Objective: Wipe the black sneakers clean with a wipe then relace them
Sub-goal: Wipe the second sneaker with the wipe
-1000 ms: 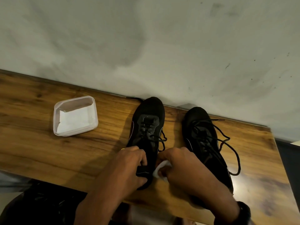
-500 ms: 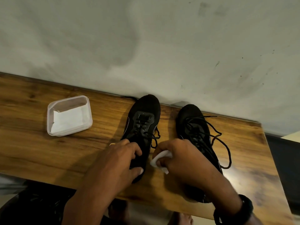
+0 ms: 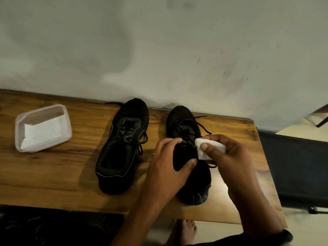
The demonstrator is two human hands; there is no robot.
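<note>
Your right hand (image 3: 225, 153) pinches a folded white wipe (image 3: 210, 148) between thumb and fingers, pressed against the lace area of the right-hand sneaker (image 3: 192, 176) at centre right of the frame. Your left hand (image 3: 170, 162) closes around that same shoe's mid-section, thumb on its inner side. The other sneaker (image 3: 122, 148) stands just to the left, apart from both hands, toe toward the wall, laces loose. At the left edge sits a clear plastic tub (image 3: 43, 127) with white wipes inside. Everything rests on a wood-grain worktop (image 3: 71, 174) pushed against a stained pale wall (image 3: 159, 50); a dark panel shows at the right edge and a bare foot (image 3: 186, 229) on the floor below. A second ago both hands worked at the heel of the left-hand shoe; now they have crossed to the right-hand one.
</note>
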